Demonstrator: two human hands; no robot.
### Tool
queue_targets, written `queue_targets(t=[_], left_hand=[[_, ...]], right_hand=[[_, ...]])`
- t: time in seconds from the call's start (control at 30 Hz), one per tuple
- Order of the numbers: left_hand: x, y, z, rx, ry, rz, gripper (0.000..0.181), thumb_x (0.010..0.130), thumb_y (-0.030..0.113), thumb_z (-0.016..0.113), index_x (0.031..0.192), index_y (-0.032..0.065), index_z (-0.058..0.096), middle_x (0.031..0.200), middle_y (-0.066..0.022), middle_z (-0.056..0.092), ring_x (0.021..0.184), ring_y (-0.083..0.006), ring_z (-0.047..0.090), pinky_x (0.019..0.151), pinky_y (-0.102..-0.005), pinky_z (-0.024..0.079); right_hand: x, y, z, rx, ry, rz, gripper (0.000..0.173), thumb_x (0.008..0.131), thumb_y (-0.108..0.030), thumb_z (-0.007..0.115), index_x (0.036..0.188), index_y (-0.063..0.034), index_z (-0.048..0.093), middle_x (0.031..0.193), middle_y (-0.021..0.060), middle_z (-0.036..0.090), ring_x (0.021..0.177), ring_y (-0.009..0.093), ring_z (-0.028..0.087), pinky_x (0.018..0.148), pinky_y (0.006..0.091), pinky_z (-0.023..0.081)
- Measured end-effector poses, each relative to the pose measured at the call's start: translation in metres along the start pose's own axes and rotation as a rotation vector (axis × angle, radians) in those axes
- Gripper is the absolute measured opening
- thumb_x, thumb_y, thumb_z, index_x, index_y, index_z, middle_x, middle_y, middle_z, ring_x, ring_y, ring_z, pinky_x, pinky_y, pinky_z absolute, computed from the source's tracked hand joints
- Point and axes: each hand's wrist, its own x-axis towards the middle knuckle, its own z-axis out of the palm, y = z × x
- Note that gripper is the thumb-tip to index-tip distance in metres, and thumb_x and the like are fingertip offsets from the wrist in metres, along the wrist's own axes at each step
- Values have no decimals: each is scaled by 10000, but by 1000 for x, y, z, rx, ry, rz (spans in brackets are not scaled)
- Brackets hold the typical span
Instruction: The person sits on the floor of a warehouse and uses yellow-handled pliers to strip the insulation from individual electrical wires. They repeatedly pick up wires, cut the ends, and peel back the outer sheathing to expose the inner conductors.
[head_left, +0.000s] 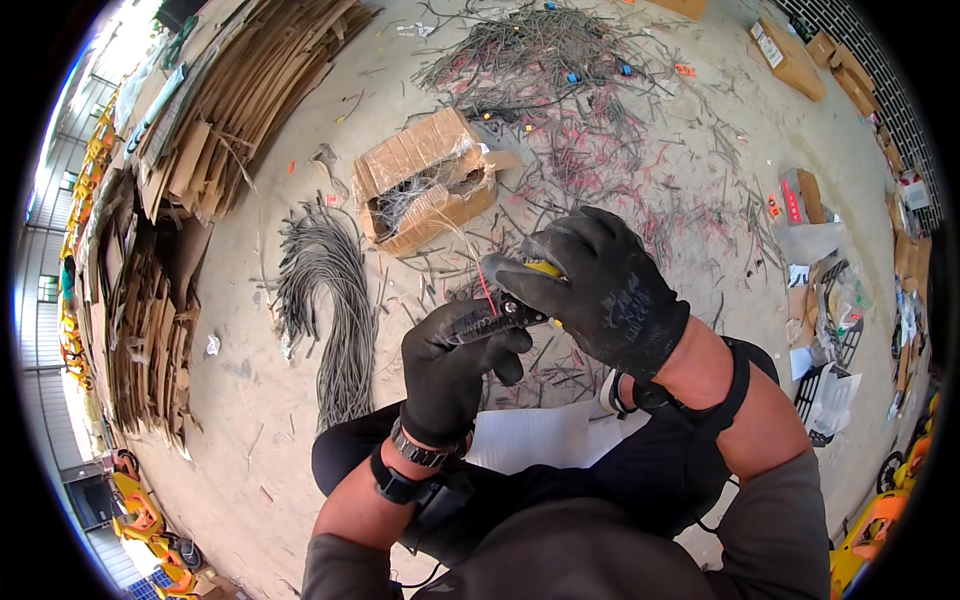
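My right hand (607, 292), in a black glove, is closed around the yellow handles (544, 268) of a wire stripper. Its dark metal jaws (499, 322) point left, across the fingers of my left hand (450, 367). That hand is gloved too, its fingers curled beneath the jaws around the lower end of a thin red wire (486, 289), whose held part is hidden. The wire rises from the jaws, and pale thin strands lead up from its top. Left of my hands, a bent bundle of grey cables (341, 330) lies on the concrete floor.
An open cardboard box (424, 146) with clear plastic and dark pieces stands ahead. Beyond it spreads a heap of grey and red wire scraps (540, 52). Stacked flattened cardboard (247, 90) lines the left. Packaging litter (832, 300) lies right; a white sheet (525, 439) is before my lap.
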Motion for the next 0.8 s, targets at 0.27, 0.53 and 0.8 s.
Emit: queue_targets(t=[0.27, 0.53, 0.8], left_hand=[[-8, 16, 1, 191, 33, 44, 209, 807, 21, 669, 1000, -59, 657, 756, -91, 679, 618, -129, 627, 571, -255, 508], [-10, 19, 2, 285, 28, 238, 128, 861, 20, 655, 969, -48, 666, 710, -25, 635, 594, -62, 555, 541, -216, 438], [-12, 18, 2, 218, 99, 194, 104, 893, 2, 584, 947, -40, 661, 702, -19, 621, 578, -46, 523, 522, -209, 403]], right_hand=[[10, -1, -7, 48, 36, -61, 417, 815, -162, 618, 1223, -245, 631, 1031, 65, 571, 959, 252, 560, 926, 434, 463], [9, -1, 1, 142, 75, -45, 442, 793, -140, 635, 1234, -153, 605, 1022, 76, 577, 955, 260, 563, 859, 425, 485], [7, -11, -9, 350, -151, 76, 461, 768, -125, 673, 1217, -59, 590, 926, 111, 601, 827, 293, 617, 700, 407, 506]])
